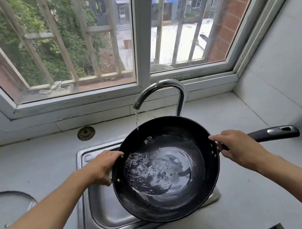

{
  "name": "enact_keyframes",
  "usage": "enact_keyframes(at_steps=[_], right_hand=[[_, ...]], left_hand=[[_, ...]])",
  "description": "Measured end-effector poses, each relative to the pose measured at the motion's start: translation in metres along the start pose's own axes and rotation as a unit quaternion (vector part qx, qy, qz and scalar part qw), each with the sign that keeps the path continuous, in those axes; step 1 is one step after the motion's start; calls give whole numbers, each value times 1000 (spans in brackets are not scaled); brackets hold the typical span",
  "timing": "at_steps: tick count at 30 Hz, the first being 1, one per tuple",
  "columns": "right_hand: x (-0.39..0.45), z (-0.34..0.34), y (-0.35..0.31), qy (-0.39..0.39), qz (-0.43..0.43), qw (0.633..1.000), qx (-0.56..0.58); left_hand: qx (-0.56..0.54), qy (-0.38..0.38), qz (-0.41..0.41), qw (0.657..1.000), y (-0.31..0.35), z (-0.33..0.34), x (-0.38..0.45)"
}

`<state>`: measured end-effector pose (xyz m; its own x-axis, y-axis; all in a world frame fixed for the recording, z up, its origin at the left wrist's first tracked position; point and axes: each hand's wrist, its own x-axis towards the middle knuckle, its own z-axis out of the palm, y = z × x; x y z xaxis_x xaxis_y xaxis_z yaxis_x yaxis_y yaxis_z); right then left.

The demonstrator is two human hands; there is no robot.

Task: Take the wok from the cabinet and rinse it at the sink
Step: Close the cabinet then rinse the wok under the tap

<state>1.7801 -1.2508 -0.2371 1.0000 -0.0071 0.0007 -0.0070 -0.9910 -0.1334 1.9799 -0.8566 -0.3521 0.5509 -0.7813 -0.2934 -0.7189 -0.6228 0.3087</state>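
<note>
Head view, scanning left to right. Glass lid [9,208] lies flat at the worktop's left edge, well apart from the action, likely parked there to stay out of the way. Drain strainer [86,133] sits on the worktop's back edge behind the sink [94,214], so I judge the drain is open and water can run off. My left hand [103,166] is clamped on the wok's left rim, fingers curled over the edge by the small side handle; the handle itself is hidden under the hand. Wok [165,168] is held over the sink's right part, its near edge seems to rest on the sink's front right corner, can't be sure of contact. It sits tilted a little toward me, so the water pools in the bottom. Tap [160,94] stands at the sink's back edge, and a thin stream [137,123] falls inside the wok's far left wall; placing the wok under the spout is the reason for this hold. My right hand [237,149] is wrapped around the base of the long handle [275,133], which sticks out right over the worktop. Two-handed grip steadies the weight of the water. Rinse is under way; swirl and dump still to do, I judge.
</note>
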Motion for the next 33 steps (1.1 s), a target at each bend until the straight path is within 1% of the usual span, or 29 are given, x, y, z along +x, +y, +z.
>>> enact_keyframes(at_steps=[8, 11, 17, 23, 27, 28, 29, 31, 32, 33], right_hand=[[-5, -20, -8, 34, 3, 997, -74], [-10, -20, -14, 48, 17, 994, -97], [-17, -23, -24, 86, 31, 988, -124], [-19, -27, -34, 88, 51, 985, -141], [-19, -35, -40, 90, 49, 982, -161], [-19, -38, -42, 91, 45, 980, -169], [-19, -41, -44, 91, 43, 979, -177], [-22, -45, -48, 88, 47, 978, -184], [-24, -45, -48, 85, 52, 978, -184], [-25, -45, -48, 83, 58, 978, -184]], left_hand=[[-8, 5, 16, 1000, -7, 20, 23], [-16, 30, 27, 999, -8, 25, 27], [-6, 88, 21, 996, -7, 25, 36], [-12, 129, 9, 991, -4, 22, 40], [-34, 98, -5, 995, 1, 29, 49], [-12, 92, -3, 996, 0, 32, 52], [-25, 89, -7, 996, 4, 33, 54], [-38, 96, -7, 995, 7, 37, 58], [-26, 102, 12, 994, 9, 38, 58], [-39, 116, 14, 992, 10, 37, 57]])
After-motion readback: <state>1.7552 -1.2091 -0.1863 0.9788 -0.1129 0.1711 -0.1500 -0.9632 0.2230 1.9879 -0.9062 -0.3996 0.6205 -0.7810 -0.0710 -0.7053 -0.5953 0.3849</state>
